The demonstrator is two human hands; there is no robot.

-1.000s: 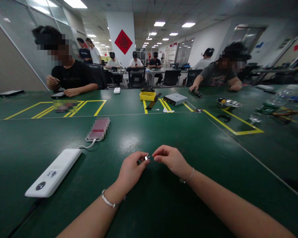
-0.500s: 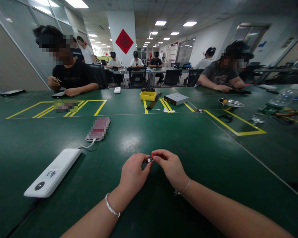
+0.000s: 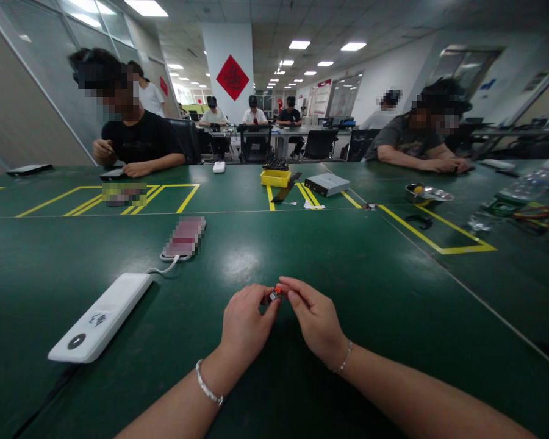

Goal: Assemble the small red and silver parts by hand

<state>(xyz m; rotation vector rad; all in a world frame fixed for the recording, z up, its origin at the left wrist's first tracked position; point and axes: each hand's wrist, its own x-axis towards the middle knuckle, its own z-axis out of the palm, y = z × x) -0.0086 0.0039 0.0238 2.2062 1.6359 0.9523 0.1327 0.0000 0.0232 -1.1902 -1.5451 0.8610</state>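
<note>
My left hand (image 3: 246, 322) and my right hand (image 3: 314, 318) meet fingertip to fingertip just above the green table (image 3: 348, 292). Between them they pinch a tiny part (image 3: 276, 293), metallic with an orange-red bit showing. Both hands are closed in a pinch on it. Each wrist wears a thin bracelet. What the part is cannot be made out at this size.
A white power bank (image 3: 101, 316) lies to my left, cabled to a phone (image 3: 184, 238). Farther off stand a yellow tray (image 3: 275, 177), a grey box (image 3: 326, 183) and a metal dish (image 3: 427, 194). Other people sit at the table's far side.
My hands have drawn closer together, the right fingertips now against the left. The small part has turned so that its orange-red bit shows.
</note>
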